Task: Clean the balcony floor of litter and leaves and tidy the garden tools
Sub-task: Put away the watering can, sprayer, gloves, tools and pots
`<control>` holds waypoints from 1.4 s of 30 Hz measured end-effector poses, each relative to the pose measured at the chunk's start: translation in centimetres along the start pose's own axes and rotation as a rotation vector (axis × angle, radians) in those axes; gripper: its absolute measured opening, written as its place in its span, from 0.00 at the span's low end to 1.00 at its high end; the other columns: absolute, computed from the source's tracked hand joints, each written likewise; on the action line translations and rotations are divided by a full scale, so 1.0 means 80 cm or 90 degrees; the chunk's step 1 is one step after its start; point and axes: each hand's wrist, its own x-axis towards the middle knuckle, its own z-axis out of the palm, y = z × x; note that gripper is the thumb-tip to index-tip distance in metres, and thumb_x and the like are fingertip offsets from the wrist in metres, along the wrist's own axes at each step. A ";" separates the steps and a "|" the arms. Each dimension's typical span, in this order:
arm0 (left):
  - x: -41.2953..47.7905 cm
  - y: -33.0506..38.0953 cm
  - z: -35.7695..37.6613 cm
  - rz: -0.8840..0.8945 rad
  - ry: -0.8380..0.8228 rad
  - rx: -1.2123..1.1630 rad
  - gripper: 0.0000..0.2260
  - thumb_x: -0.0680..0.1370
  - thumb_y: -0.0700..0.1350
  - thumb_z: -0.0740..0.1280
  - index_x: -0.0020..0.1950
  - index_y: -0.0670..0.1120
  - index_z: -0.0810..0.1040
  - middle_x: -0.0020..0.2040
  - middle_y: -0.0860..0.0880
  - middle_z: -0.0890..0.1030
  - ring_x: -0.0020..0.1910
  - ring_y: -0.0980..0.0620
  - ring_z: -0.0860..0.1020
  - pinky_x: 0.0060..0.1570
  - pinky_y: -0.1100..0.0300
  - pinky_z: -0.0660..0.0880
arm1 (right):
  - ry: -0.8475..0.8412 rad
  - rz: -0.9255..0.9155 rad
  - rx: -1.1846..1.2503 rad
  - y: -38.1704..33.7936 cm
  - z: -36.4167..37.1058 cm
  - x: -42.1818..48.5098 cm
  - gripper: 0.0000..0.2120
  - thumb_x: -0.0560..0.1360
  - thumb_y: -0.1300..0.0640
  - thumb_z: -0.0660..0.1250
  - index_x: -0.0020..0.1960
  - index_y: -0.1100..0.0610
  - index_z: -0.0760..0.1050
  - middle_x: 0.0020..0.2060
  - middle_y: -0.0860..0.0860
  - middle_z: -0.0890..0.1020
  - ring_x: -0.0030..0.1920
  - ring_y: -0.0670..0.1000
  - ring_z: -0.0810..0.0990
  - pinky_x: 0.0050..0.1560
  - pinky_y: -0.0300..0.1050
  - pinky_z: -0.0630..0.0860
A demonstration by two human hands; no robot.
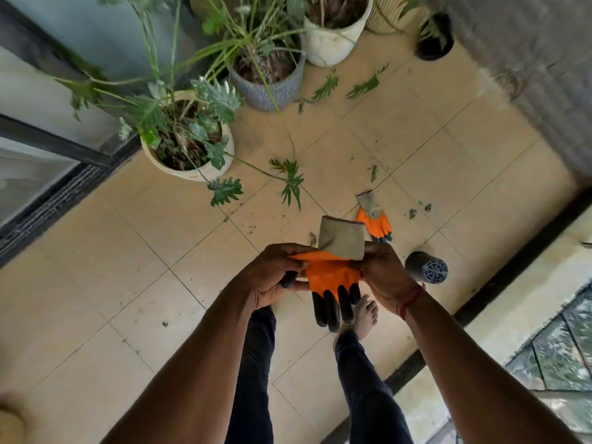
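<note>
Glove [333, 277], orange palm, black fingertips, grey cuff

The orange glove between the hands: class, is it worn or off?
Off. The left hand and right hand pinch the glove by its sides, its black fingers hanging flat.

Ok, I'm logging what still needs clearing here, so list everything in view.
Held glove: one, orange, black fingertips, grey cuff, between both hands.
Floor glove: one, same colours, on the tiles beyond the hands.
Grey cylinder: one, grilled end, lying right of the hands.
Plant pots: five; cream, grey patterned, white, ribbed beige, black; left side and far edge.
Fronds: two, green, lying on tiles near the grey pot.
Leaf scraps: several, green, scattered on the tiles.
Floor tiles: many, beige, underfoot.
Left hand: one, grips the glove's thumb side.
Right hand: one, pinches its opposite edge; red wrist thread.
Bare foot: one, on tiles below the glove.
</note>
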 end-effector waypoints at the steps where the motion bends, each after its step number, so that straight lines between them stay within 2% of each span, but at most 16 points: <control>1: -0.008 0.008 0.005 0.010 0.007 0.005 0.13 0.77 0.26 0.61 0.53 0.39 0.82 0.52 0.38 0.83 0.52 0.40 0.83 0.51 0.42 0.81 | 0.003 -0.035 0.000 -0.012 0.006 -0.007 0.20 0.72 0.79 0.60 0.50 0.61 0.84 0.46 0.60 0.85 0.49 0.60 0.82 0.48 0.53 0.80; 3: -0.026 0.025 0.015 0.033 0.011 -0.017 0.13 0.76 0.25 0.60 0.54 0.35 0.80 0.54 0.37 0.82 0.53 0.40 0.83 0.50 0.44 0.81 | 0.011 -0.097 -0.010 -0.034 0.016 -0.018 0.23 0.70 0.80 0.62 0.45 0.55 0.86 0.42 0.53 0.86 0.47 0.53 0.84 0.48 0.46 0.81; 5: -0.040 0.036 0.020 0.065 -0.007 -0.058 0.13 0.72 0.27 0.61 0.54 0.33 0.80 0.54 0.35 0.82 0.53 0.39 0.82 0.51 0.43 0.81 | 0.021 -0.161 -0.052 -0.053 0.020 -0.024 0.19 0.68 0.77 0.65 0.45 0.57 0.86 0.44 0.55 0.86 0.49 0.51 0.84 0.50 0.43 0.79; 7: -0.048 0.049 0.028 0.089 -0.033 -0.131 0.17 0.68 0.33 0.62 0.55 0.37 0.80 0.53 0.35 0.81 0.52 0.39 0.81 0.53 0.41 0.80 | 0.015 -0.231 -0.113 -0.069 0.021 -0.028 0.16 0.66 0.80 0.63 0.44 0.66 0.83 0.48 0.59 0.83 0.53 0.51 0.82 0.52 0.44 0.78; 9: -0.048 0.056 0.037 0.085 -0.028 -0.154 0.17 0.68 0.39 0.67 0.57 0.44 0.78 0.51 0.38 0.80 0.49 0.42 0.81 0.55 0.41 0.78 | 0.016 -0.302 -0.165 -0.081 0.018 -0.031 0.23 0.62 0.85 0.60 0.38 0.62 0.84 0.51 0.57 0.81 0.55 0.51 0.81 0.51 0.47 0.78; 12: -0.043 0.062 0.049 0.046 -0.032 -0.042 0.25 0.66 0.50 0.78 0.60 0.44 0.77 0.52 0.41 0.82 0.49 0.43 0.83 0.56 0.42 0.77 | 0.004 -0.369 -0.208 -0.100 0.013 -0.040 0.23 0.61 0.80 0.62 0.34 0.54 0.84 0.54 0.57 0.80 0.59 0.54 0.79 0.52 0.51 0.79; 14: -0.039 0.065 0.057 0.042 -0.060 0.040 0.29 0.66 0.49 0.80 0.62 0.39 0.77 0.52 0.41 0.83 0.52 0.44 0.82 0.58 0.43 0.77 | 0.010 -0.379 -0.209 -0.108 0.011 -0.044 0.22 0.62 0.77 0.63 0.37 0.52 0.84 0.55 0.58 0.79 0.60 0.53 0.78 0.53 0.50 0.79; 20: -0.024 0.070 0.073 0.104 0.022 0.019 0.20 0.68 0.29 0.75 0.56 0.43 0.77 0.49 0.42 0.83 0.50 0.44 0.83 0.48 0.47 0.80 | 0.033 -0.210 0.008 -0.112 -0.005 -0.052 0.23 0.70 0.69 0.62 0.62 0.56 0.78 0.55 0.59 0.82 0.56 0.58 0.81 0.54 0.55 0.79; 23: -0.038 0.071 0.077 0.126 0.071 -0.021 0.22 0.68 0.28 0.75 0.57 0.45 0.77 0.48 0.43 0.83 0.49 0.43 0.82 0.51 0.42 0.80 | -0.030 -0.051 0.103 -0.120 -0.002 -0.068 0.24 0.73 0.54 0.60 0.67 0.60 0.72 0.54 0.58 0.82 0.53 0.57 0.81 0.47 0.51 0.79; 26: -0.066 0.074 0.079 0.161 0.133 -0.061 0.25 0.66 0.29 0.77 0.58 0.46 0.77 0.51 0.41 0.82 0.53 0.40 0.81 0.51 0.38 0.80 | -0.085 -0.015 0.062 -0.126 0.013 -0.078 0.32 0.73 0.39 0.63 0.67 0.62 0.71 0.58 0.61 0.80 0.57 0.66 0.79 0.53 0.63 0.74; 28: -0.093 0.073 0.079 0.188 0.175 -0.079 0.26 0.65 0.29 0.77 0.59 0.46 0.77 0.52 0.39 0.82 0.53 0.39 0.81 0.47 0.43 0.81 | -0.126 -0.031 -0.016 -0.135 0.031 -0.086 0.26 0.73 0.42 0.67 0.64 0.58 0.75 0.56 0.64 0.81 0.54 0.71 0.78 0.53 0.66 0.73; 30: -0.121 0.070 0.080 0.215 0.212 -0.089 0.27 0.65 0.30 0.78 0.60 0.46 0.77 0.52 0.39 0.82 0.52 0.40 0.82 0.45 0.46 0.81 | -0.196 -0.062 -0.037 -0.147 0.049 -0.096 0.19 0.75 0.55 0.68 0.64 0.58 0.75 0.54 0.66 0.81 0.50 0.72 0.79 0.46 0.63 0.76; 34: -0.194 0.048 0.083 0.268 0.314 -0.179 0.27 0.67 0.33 0.78 0.64 0.46 0.74 0.57 0.41 0.82 0.54 0.41 0.82 0.49 0.46 0.80 | -0.305 -0.073 -0.081 -0.165 0.085 -0.129 0.17 0.78 0.68 0.63 0.66 0.65 0.71 0.50 0.68 0.81 0.40 0.60 0.84 0.34 0.46 0.79; 36: -0.229 0.028 0.088 0.272 0.348 -0.208 0.28 0.67 0.39 0.80 0.64 0.46 0.74 0.56 0.42 0.83 0.53 0.41 0.82 0.49 0.46 0.80 | -0.321 -0.072 -0.100 -0.166 0.102 -0.144 0.18 0.77 0.67 0.65 0.66 0.65 0.71 0.50 0.67 0.81 0.38 0.55 0.84 0.34 0.43 0.78; 39: -0.271 -0.012 0.104 0.261 0.349 -0.204 0.31 0.63 0.49 0.82 0.61 0.41 0.78 0.51 0.38 0.83 0.43 0.42 0.83 0.37 0.54 0.78 | -0.343 -0.067 -0.140 -0.158 0.123 -0.167 0.21 0.73 0.62 0.66 0.66 0.63 0.72 0.51 0.67 0.81 0.39 0.56 0.83 0.36 0.45 0.77; 42: -0.291 -0.052 0.113 0.243 0.365 -0.258 0.27 0.67 0.47 0.80 0.62 0.39 0.77 0.49 0.35 0.83 0.39 0.43 0.80 0.34 0.57 0.75 | -0.343 -0.047 -0.178 -0.144 0.134 -0.184 0.21 0.71 0.60 0.66 0.64 0.61 0.73 0.52 0.66 0.81 0.41 0.59 0.82 0.35 0.46 0.77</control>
